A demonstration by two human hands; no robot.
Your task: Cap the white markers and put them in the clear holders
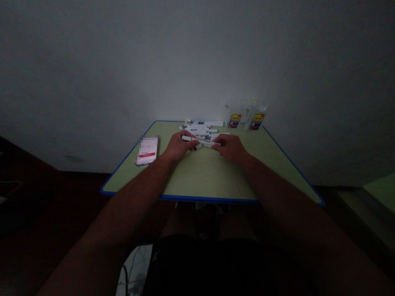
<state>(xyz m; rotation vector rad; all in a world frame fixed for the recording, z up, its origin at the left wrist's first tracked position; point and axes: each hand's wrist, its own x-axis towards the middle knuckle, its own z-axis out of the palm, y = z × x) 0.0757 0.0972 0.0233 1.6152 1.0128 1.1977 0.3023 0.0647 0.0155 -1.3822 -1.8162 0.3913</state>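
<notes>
Several white marker pens (206, 124) lie in a loose pile at the back middle of the table. In front of them, my left hand (179, 146) pinches a white marker with a dark end (188, 138). My right hand (230, 147) has its thumb and fingers closed on the right end of a white marker (210, 144) that slants between the hands. Whether both hands hold one and the same marker cannot be made out. A short piece with a dark end (198, 146) shows just under the left fingertips.
The light table (212, 176) has a blue edge and stands against a grey wall. A phone (148, 150) lies at its left. Two clear packages with yellow labels (235, 120) (256, 121) stand at the back right.
</notes>
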